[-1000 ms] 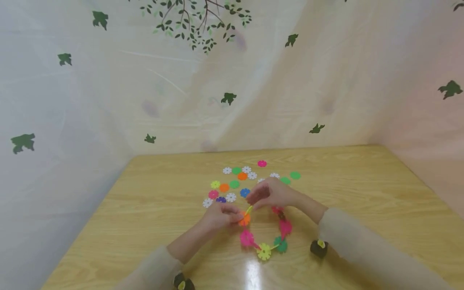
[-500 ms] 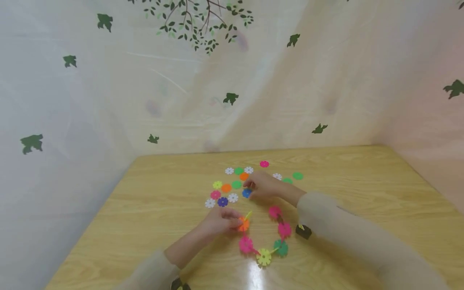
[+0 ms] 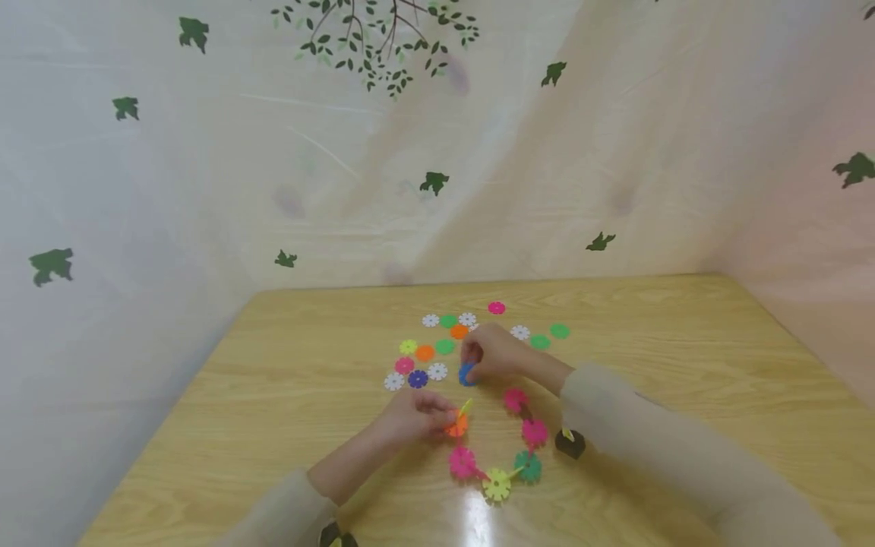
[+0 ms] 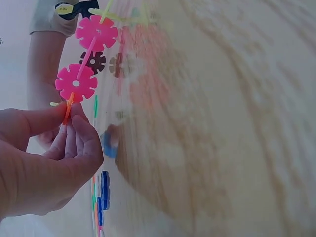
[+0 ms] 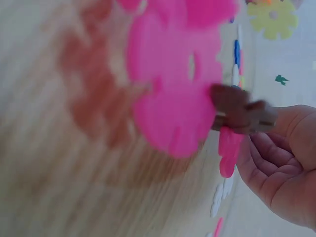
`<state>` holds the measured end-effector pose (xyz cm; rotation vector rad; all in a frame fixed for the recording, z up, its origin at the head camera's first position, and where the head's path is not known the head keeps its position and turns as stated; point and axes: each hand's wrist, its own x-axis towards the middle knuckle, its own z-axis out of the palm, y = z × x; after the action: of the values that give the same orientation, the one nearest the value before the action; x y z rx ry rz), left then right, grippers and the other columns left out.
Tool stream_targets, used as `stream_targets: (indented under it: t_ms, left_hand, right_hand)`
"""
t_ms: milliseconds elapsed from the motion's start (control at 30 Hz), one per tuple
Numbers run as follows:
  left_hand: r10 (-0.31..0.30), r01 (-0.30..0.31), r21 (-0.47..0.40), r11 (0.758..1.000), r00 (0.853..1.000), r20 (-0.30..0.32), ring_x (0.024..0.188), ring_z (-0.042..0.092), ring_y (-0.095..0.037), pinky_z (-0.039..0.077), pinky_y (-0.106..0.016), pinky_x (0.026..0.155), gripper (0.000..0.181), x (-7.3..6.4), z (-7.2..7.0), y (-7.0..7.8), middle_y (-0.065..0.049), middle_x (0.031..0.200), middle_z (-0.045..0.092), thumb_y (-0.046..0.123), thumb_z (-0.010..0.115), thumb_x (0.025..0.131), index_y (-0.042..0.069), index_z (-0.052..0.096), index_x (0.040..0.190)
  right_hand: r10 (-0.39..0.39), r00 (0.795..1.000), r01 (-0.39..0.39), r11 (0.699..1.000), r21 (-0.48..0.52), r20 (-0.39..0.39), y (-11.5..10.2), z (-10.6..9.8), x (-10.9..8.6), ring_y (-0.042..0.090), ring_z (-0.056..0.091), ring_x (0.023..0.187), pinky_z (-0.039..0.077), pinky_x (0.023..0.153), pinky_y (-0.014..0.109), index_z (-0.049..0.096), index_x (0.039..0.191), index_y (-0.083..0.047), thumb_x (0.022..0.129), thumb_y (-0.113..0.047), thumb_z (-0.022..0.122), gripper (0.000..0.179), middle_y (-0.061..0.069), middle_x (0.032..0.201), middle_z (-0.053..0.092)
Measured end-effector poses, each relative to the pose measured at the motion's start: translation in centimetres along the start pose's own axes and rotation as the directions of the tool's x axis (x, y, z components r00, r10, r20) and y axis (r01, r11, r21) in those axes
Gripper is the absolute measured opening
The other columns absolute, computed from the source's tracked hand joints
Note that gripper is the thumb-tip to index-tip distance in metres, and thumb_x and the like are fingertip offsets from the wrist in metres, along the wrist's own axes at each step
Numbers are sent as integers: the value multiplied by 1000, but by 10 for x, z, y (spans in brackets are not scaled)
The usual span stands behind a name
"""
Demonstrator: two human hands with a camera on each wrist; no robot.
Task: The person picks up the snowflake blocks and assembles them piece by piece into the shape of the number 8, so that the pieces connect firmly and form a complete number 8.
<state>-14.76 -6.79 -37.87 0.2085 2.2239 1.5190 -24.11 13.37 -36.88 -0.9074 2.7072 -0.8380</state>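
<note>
A pale cloth backdrop (image 3: 342, 167), printed with leaves and dark birds, spans the far side behind a wood-grain table (image 3: 649, 342). Two pale sleeves reach in, the right sleeve (image 3: 649, 433) from five o'clock and the left sleeve (image 3: 280, 509) from seven. Loose flower-shaped discs (image 3: 424, 352) in white, green, orange, pink, yellow and purple lie scattered from ten to one o'clock of the disc chain (image 3: 497, 486), which curves in an unclosed loop near the table's middle, its gap toward twelve. Yellow sits at six on the loop, teal green at five, pinks at eight, three and one, brown at two. At nine to ten o'clock of the loop, the left hand (image 3: 413, 414) pinches its orange disc (image 3: 456, 424); at twelve, the right hand (image 3: 495, 349) pinches a blue disc (image 3: 467, 374), apart from the chain; whether it touches the table I cannot tell. Smallest, a yellow piece (image 3: 466, 408) juts from the orange disc toward one o'clock.
</note>
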Motion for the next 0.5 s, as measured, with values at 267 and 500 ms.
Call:
stream_targets:
  t_ms: [267,500]
  left_hand:
    - [9,-9,28,1000,1000,1,76,67,-9,55,-23,71,23,2,-4,3,-14,92,75,12,71,84,-1,69,103]
    - [-18,18,-49,999,1000,-9,77,71,-11,59,-27,76,23,6,-6,2,-16,93,75,8,69,85,-5,68,104]
  right_hand:
    - [93,995,-88,990,107,-43,-1,0,-11,4,62,65,52,61,16,75,84,-6,75,-11,80,11,5,76,75]
    - [136,988,-120,975,184,-76,0,1,-22,7,68,68,54,60,19,76,84,-4,76,-11,79,11,9,78,76]
